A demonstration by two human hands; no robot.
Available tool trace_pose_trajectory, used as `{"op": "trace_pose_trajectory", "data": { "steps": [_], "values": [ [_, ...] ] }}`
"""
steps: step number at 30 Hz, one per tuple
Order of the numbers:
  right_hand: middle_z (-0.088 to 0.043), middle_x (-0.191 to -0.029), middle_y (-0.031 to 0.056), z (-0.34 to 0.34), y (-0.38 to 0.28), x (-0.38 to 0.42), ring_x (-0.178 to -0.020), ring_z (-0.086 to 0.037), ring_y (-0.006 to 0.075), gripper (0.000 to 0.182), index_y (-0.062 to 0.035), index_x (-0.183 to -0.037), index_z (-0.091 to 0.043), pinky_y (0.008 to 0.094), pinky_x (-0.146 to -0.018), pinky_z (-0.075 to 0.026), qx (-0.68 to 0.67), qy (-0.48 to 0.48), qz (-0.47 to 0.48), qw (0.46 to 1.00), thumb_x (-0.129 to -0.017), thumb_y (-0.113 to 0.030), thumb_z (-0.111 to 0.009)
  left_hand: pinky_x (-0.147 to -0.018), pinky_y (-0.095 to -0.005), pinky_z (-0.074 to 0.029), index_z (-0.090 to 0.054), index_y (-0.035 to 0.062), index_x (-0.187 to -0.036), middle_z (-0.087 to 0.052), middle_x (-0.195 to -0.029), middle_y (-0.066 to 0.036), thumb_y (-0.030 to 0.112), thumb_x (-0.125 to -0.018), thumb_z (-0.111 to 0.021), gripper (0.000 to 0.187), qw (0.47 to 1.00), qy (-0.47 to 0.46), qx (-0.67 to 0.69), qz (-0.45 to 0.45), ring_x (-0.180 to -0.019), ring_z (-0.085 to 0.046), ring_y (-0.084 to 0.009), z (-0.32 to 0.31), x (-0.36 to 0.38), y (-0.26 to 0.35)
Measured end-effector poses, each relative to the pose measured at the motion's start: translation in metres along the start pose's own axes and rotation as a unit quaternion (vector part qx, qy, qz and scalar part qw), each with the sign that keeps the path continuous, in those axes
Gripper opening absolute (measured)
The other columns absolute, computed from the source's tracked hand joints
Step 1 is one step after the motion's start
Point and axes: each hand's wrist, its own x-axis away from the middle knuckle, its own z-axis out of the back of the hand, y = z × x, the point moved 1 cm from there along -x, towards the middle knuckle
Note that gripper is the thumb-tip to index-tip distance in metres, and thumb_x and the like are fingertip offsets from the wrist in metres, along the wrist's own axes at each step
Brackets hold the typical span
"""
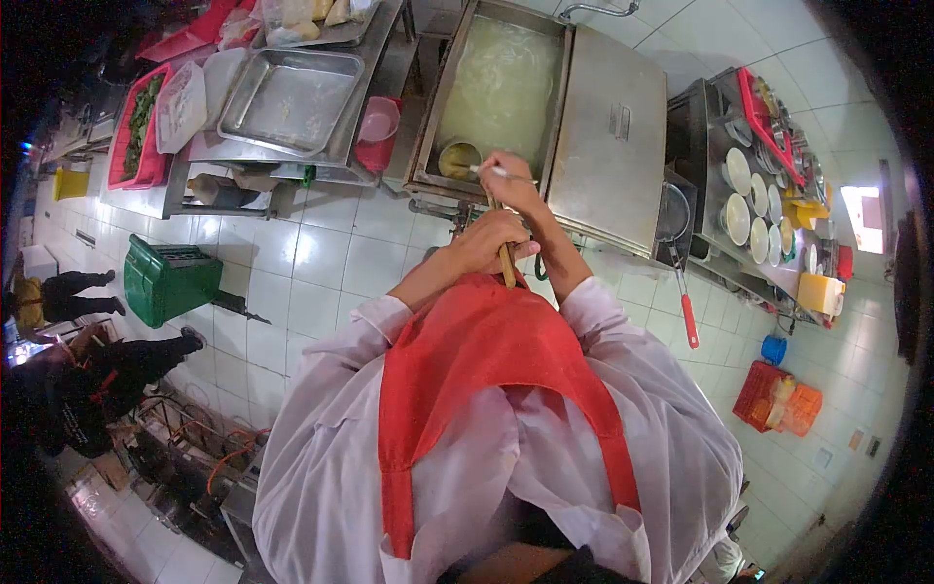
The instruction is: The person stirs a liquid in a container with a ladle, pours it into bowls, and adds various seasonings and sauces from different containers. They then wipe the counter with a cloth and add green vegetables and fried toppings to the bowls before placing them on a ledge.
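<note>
My left hand (493,240) is wrapped round a wooden stick (508,267), whose lower end sticks out against the red apron. Just beyond it, my right hand (512,181) is closed on the thin, light-coloured handle of a ladle (459,159). The ladle's round bowl is at the near left corner of a steel vat (562,92), with something tan showing in it. Cloudy, yellowish liquid (501,83) fills the vat. The stick's upper part runs up close to my right hand and is partly hidden by the fingers.
Right of the vat lies a flat steel cover (611,127). A red-handled strainer (688,311) hangs beside it, near white bowls (737,219). On the left are a steel tray (292,101), a pink bucket (377,127) and a green bin (167,282). People (117,375) are at far left.
</note>
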Motion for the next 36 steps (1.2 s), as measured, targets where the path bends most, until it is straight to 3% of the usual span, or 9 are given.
{"op": "trace_pose_trajectory", "data": {
  "steps": [6,10,12,18,22,24,26,28,36],
  "values": [
    [-0.062,-0.071,0.0174,-0.002,0.011,-0.004,-0.071,-0.063,0.0304,0.012,-0.0028,-0.079,-0.063,0.0354,-0.066,-0.049,0.110,0.006,0.076,0.991,-0.079,-0.014,-0.061,-0.065,-0.0422,-0.040,-0.054,0.0026,-0.062,-0.050,-0.062,-0.013,0.035,-0.086,-0.063,0.041,1.000,0.013,-0.016,-0.001,-0.067,-0.052,-0.0330,0.003,0.001,0.001],
    [-0.061,-0.065,0.0167,0.007,0.018,-0.015,-0.056,-0.060,0.0295,0.011,-0.0018,-0.077,-0.060,0.0340,-0.054,-0.047,-0.032,0.028,-0.045,0.998,-0.079,-0.013,-0.059,-0.062,-0.0425,-0.037,-0.051,0.0029,-0.060,-0.047,-0.060,-0.014,0.028,-0.085,-0.063,0.037,0.999,0.028,0.020,-0.028,-0.063,-0.048,-0.0340,-0.002,-0.001,-0.003],
    [-0.060,-0.065,0.0193,0.004,0.014,-0.010,-0.053,-0.060,0.0291,0.009,-0.0022,-0.076,-0.059,0.0334,-0.052,-0.047,0.133,0.016,0.160,0.978,-0.079,-0.011,-0.059,-0.059,-0.0426,-0.035,-0.048,0.0034,-0.059,-0.044,-0.057,-0.014,0.021,-0.084,-0.065,0.035,0.998,0.031,0.029,-0.046,-0.059,-0.045,-0.0344,-0.004,-0.001,-0.003],
    [-0.060,-0.066,0.0166,-0.008,0.000,0.000,-0.062,-0.060,0.0387,0.010,-0.0051,-0.072,-0.058,0.0422,-0.056,-0.049,0.190,0.035,0.183,0.964,-0.075,-0.014,-0.061,-0.058,-0.0410,-0.035,-0.046,0.0037,-0.058,-0.042,-0.056,-0.014,0.018,-0.082,-0.066,0.035,0.997,0.065,0.019,-0.048,-0.057,-0.045,-0.0340,0.008,0.000,0.002],
    [-0.061,-0.068,0.0177,0.002,-0.022,-0.004,-0.066,-0.060,0.0399,0.009,-0.0062,-0.072,-0.061,0.0432,-0.061,-0.049,0.006,0.018,-0.004,1.000,-0.074,-0.016,-0.061,-0.058,-0.0417,-0.037,-0.049,0.0027,-0.059,-0.046,-0.058,-0.014,0.023,-0.083,-0.066,0.035,0.999,0.035,0.018,-0.024,-0.061,-0.049,-0.0341,0.011,0.001,0.003],
    [-0.063,-0.069,0.0174,-0.005,0.001,-0.004,-0.067,-0.063,0.0360,0.011,-0.0048,-0.072,-0.062,0.0428,-0.063,-0.049,0.144,0.052,0.153,0.976,-0.074,-0.016,-0.061,-0.060,-0.0430,-0.039,-0.055,0.0020,-0.062,-0.050,-0.061,-0.015,0.028,-0.085,-0.065,0.036,0.999,0.037,0.030,-0.012,-0.063,-0.051,-0.0347,0.008,0.001,0.003],
    [-0.063,-0.068,0.0162,-0.010,0.007,-0.006,-0.066,-0.064,0.0296,0.013,-0.0026,-0.072,-0.063,0.0404,-0.062,-0.049,0.153,0.013,0.137,0.979,-0.075,-0.015,-0.060,-0.055,-0.0405,-0.035,-0.047,0.0040,-0.058,-0.043,-0.056,-0.014,0.015,-0.079,-0.069,0.032,0.996,0.059,0.059,-0.028,-0.058,-0.047,-0.0331,0.008,-0.001,0.001],
    [-0.063,-0.067,0.0155,-0.006,0.020,-0.009,-0.065,-0.063,0.0240,0.015,-0.0010,-0.073,-0.063,0.0379,-0.060,-0.048,-0.039,0.064,-0.043,0.996,-0.076,-0.015,-0.059,-0.057,-0.0411,-0.038,-0.050,0.0031,-0.060,-0.047,-0.059,-0.013,0.020,-0.080,-0.068,0.032,0.998,0.042,0.039,-0.018,-0.061,-0.050,-0.0332,0.009,0.000,-0.001],
    [-0.063,-0.067,0.0069,0.090,-0.048,0.047,-0.064,-0.059,0.0115,0.014,-0.0035,-0.082,-0.061,0.0288,-0.058,-0.046,-0.071,0.107,-0.126,0.984,-0.085,-0.017,-0.060,-0.056,-0.0409,-0.039,-0.055,0.0041,-0.073,-0.051,-0.062,-0.012,0.009,-0.081,-0.070,0.018,0.984,0.134,0.085,-0.086,-0.059,-0.052,-0.0314,0.015,0.004,-0.027]
  ]
}}
